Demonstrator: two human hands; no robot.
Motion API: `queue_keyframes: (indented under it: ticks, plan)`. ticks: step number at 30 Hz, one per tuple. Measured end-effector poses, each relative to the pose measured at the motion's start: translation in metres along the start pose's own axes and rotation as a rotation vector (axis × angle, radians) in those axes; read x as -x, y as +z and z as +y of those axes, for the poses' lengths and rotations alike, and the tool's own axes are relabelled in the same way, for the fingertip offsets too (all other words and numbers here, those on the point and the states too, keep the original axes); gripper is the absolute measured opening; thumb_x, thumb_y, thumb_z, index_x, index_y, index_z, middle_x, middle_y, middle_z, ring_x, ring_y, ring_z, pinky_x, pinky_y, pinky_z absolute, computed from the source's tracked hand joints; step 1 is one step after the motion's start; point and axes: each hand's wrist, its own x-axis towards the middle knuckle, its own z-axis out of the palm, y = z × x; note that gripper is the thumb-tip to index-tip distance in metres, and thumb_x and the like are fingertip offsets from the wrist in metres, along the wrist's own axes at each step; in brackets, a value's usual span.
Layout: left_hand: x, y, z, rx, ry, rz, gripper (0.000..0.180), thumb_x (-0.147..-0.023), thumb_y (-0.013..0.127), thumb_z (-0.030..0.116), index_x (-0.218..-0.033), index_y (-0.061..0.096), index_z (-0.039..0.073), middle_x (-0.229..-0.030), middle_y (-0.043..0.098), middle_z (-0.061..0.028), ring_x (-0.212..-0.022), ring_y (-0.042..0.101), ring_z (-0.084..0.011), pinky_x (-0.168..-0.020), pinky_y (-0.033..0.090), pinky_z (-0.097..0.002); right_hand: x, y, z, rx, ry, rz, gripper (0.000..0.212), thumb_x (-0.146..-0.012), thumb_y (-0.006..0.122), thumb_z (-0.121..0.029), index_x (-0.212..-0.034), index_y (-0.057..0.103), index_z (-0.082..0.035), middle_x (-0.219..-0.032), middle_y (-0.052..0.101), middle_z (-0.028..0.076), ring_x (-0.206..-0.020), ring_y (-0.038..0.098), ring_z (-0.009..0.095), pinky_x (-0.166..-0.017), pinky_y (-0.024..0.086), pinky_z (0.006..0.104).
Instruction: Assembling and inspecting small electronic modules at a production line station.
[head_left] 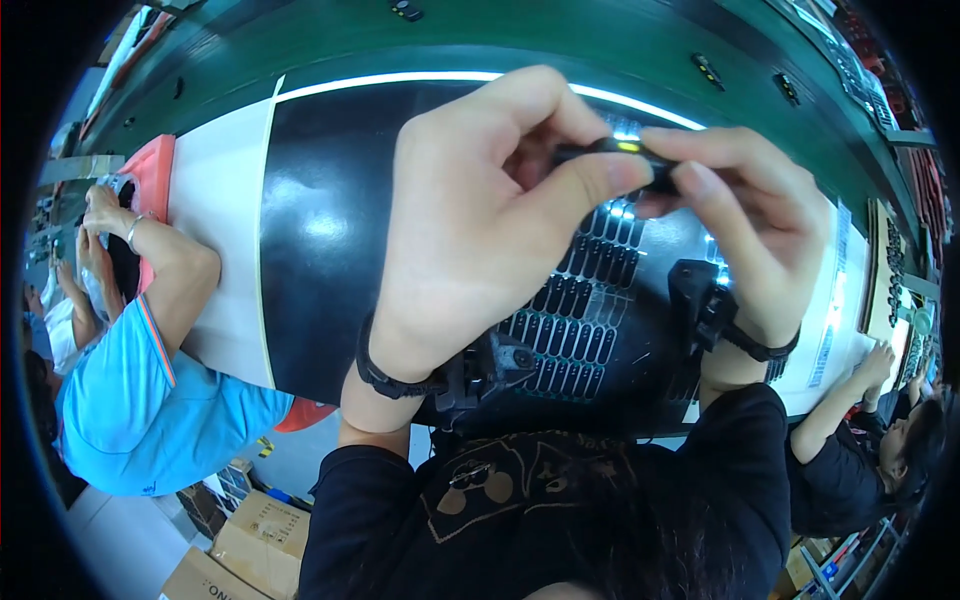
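Observation:
Both of my hands are raised over the black mat (325, 200), pinching a small black oblong device with a yellow mark (629, 147) between them. My left hand (470, 210) grips its left end between thumb and bent forefinger. On the other end, the thumb and fingers of my right hand (765, 225) are closed. My fingers cover most of the device. Beneath the hands, a sheet with rows of black oval pieces (560, 340) lies on the mat, partly hidden by my left hand and wrist. Each wrist wears a black strap with a bulky black mount.
A green conveyor belt (500, 42) runs along the far side, carrying several small black devices (708, 72). At left, a person in a blue shirt (150, 420) sits near a red bin (155, 185). Another person in black (845, 475) works at right. Cardboard boxes (262, 540) stand lower left.

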Motion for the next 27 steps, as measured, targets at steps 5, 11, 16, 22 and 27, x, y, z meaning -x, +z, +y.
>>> queue_keyframes:
  ticks: [5,11,16,22,27]
  plan:
    - [-0.009,-0.006,-0.015,-0.47,0.013,0.042,0.016,-0.073,0.062,0.005,-0.088,0.057,-0.001,-0.07,0.058,-0.0025,-0.063,0.052,-0.0059,-0.058,0.04,-0.0164,-0.018,-0.004,0.03,-0.05,0.205,-0.141,0.022,-0.083,0.052,-0.013,-0.1,0.056,0.0,-0.077,0.058,0.009,-0.062,0.058,0.013,-0.058,0.046,0.0196]
    - [-0.009,-0.004,-0.017,-0.622,0.111,0.133,0.021,-0.07,0.061,0.0,-0.09,0.058,0.001,-0.069,0.058,-0.0047,-0.062,0.053,-0.0088,-0.058,0.041,-0.0178,-0.081,-0.038,0.126,0.256,0.143,0.021,0.04,-0.082,0.053,-0.032,-0.11,0.05,-0.004,-0.096,0.056,0.012,-0.086,0.056,0.017,-0.078,0.043,0.0265]
    - [-0.008,0.002,-0.013,-0.571,0.235,0.119,0.025,-0.066,0.06,-0.007,-0.09,0.058,0.001,-0.074,0.057,-0.0062,-0.066,0.054,-0.011,-0.061,0.042,-0.0195,-0.098,-0.118,0.233,0.957,0.576,0.104,0.056,-0.071,0.062,-0.045,-0.107,0.051,-0.002,-0.105,0.054,0.017,-0.095,0.053,0.024,-0.079,0.043,0.0333]
    - [-0.003,-0.002,-0.009,-0.541,0.261,0.096,0.032,-0.061,0.059,-0.012,-0.09,0.059,0.002,-0.08,0.057,-0.0068,-0.072,0.054,-0.0119,-0.064,0.042,-0.021,-0.102,-0.123,0.215,0.689,0.654,-0.082,0.039,-0.081,0.053,-0.035,-0.103,0.051,-0.002,-0.088,0.055,0.008,-0.078,0.053,0.018,-0.071,0.042,0.0276]
    - [-0.001,-0.005,-0.003,-0.413,0.266,0.139,0.029,-0.063,0.058,-0.012,-0.09,0.058,-0.001,-0.081,0.057,-0.0059,-0.074,0.054,-0.0114,-0.067,0.043,-0.0209,-0.084,-0.065,0.136,0.473,0.342,0.086,0.028,-0.087,0.044,-0.028,-0.095,0.054,-0.003,-0.067,0.046,0.001,-0.063,0.045,0.008,-0.059,0.037,0.0203]
